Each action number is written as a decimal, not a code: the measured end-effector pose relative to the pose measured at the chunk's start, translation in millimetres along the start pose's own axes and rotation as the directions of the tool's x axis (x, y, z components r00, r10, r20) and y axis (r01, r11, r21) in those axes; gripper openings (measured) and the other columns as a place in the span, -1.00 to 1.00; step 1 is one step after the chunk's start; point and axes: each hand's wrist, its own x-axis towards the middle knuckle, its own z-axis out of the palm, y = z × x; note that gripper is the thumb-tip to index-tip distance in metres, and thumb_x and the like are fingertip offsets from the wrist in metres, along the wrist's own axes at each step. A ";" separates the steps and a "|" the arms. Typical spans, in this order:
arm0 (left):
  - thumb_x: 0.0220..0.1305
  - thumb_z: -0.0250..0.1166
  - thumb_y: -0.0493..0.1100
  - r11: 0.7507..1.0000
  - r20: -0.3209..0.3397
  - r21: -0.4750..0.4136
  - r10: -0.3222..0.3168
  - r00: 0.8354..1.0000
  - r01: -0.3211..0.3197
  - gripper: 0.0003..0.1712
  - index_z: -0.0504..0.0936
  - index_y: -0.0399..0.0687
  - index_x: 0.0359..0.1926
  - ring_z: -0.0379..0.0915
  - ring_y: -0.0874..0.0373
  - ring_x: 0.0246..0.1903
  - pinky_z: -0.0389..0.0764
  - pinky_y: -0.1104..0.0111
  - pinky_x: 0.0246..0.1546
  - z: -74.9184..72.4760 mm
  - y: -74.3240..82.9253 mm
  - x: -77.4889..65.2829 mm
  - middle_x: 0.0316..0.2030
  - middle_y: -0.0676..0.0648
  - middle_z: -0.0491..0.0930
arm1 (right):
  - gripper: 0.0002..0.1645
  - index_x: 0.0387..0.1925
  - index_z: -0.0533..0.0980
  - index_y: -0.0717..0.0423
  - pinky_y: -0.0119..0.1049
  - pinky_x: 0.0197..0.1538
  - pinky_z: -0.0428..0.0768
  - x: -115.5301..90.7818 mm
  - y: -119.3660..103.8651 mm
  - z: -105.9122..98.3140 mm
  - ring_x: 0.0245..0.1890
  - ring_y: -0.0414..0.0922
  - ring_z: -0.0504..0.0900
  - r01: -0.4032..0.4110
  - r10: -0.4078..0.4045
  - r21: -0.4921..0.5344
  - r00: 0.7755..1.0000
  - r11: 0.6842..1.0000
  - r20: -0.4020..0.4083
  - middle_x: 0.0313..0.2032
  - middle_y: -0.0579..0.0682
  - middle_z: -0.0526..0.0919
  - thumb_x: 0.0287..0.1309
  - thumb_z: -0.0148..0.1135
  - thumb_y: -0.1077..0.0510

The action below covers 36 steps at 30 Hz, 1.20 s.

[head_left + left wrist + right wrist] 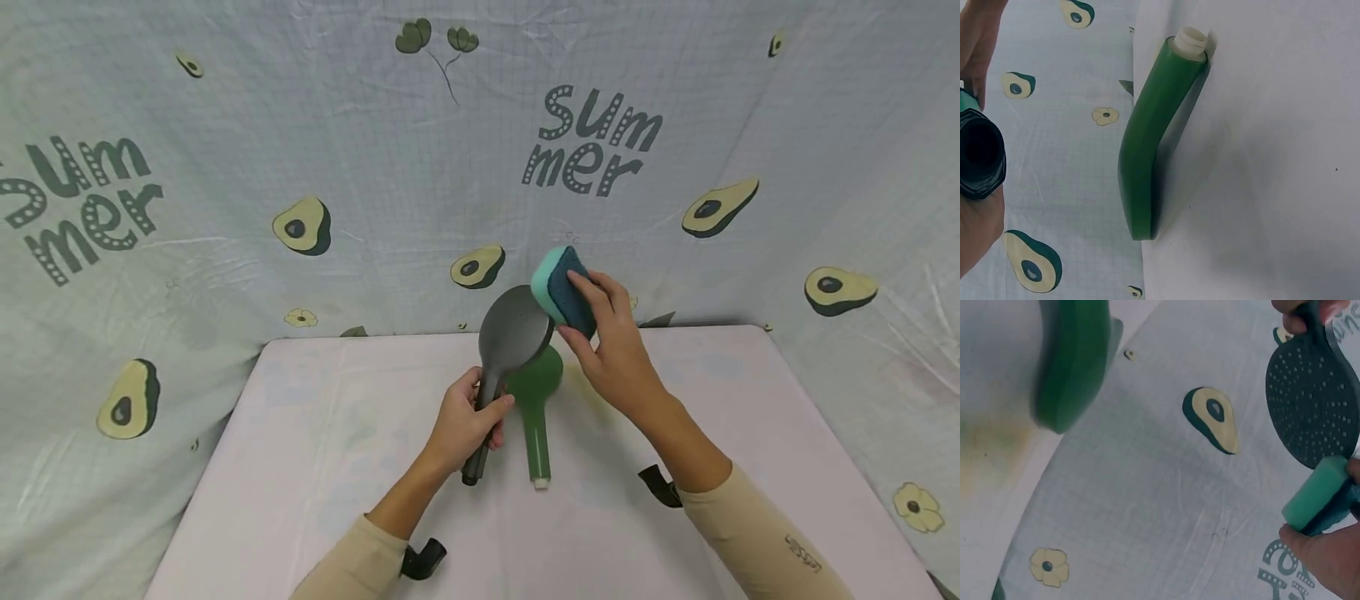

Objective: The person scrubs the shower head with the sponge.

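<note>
My left hand (pixel 465 419) grips the handle of a dark grey shower head (pixel 514 330), held up over the table with its round head tilted away. In the right wrist view, the nozzle-dotted face of the shower head (pixel 1311 403) shows. My right hand (pixel 617 358) pinches a sponge (pixel 564 290), light teal on one side and dark blue on the other, right at the edge of the round head. Below them a green shower head (pixel 536 417) lies on the table, its handle toward me, with a white threaded end (pixel 1192 40) in the left wrist view.
A pale pink-white table (pixel 360 467) spreads under both hands. Behind it hangs a light cloth (pixel 390 167) printed with avocados, flowers and lettering. Black wrist mounts (pixel 424 559) show at both sleeves.
</note>
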 end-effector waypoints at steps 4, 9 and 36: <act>0.46 0.25 -0.27 1.000 -0.040 -0.005 -0.026 0.999 0.026 -0.59 0.23 -0.25 0.14 0.49 0.23 -0.75 0.62 0.39 -0.63 1.5 0.2 2.1 -0.57 -0.11 0.54 | -0.11 0.57 0.18 -0.01 0.25 0.28 0.54 -9.5 0.1 2.9 0.41 0.25 0.33 0.033 -0.032 -0.021 0.998 0.999 0.046 0.47 0.31 0.13 0.32 0.37 0.25; 0.48 0.22 -0.24 1.000 -0.114 0.018 -0.004 0.993 0.006 -0.63 0.27 -0.16 0.16 0.56 0.17 -0.65 0.66 0.39 -0.55 -1.8 0.2 6.0 -0.28 -0.20 0.58 | -0.04 0.52 0.24 -0.03 0.19 0.18 0.64 -32.3 -7.4 20.0 0.35 0.30 0.38 0.242 -0.229 -0.152 0.968 0.958 0.100 0.44 0.38 0.17 0.17 0.51 0.23; 0.50 0.21 -0.30 0.975 -0.023 0.196 0.108 0.994 -0.101 -0.52 0.46 -0.50 0.32 0.70 -0.13 -0.20 0.71 0.48 -0.18 -0.8 -12.3 -1.0 -0.19 -0.41 0.71 | -0.10 0.50 0.31 -0.07 0.19 0.21 0.63 -15.9 -11.3 13.7 0.38 0.27 0.38 0.218 -0.215 -0.123 0.976 0.968 0.036 0.46 0.32 0.17 0.19 0.50 0.26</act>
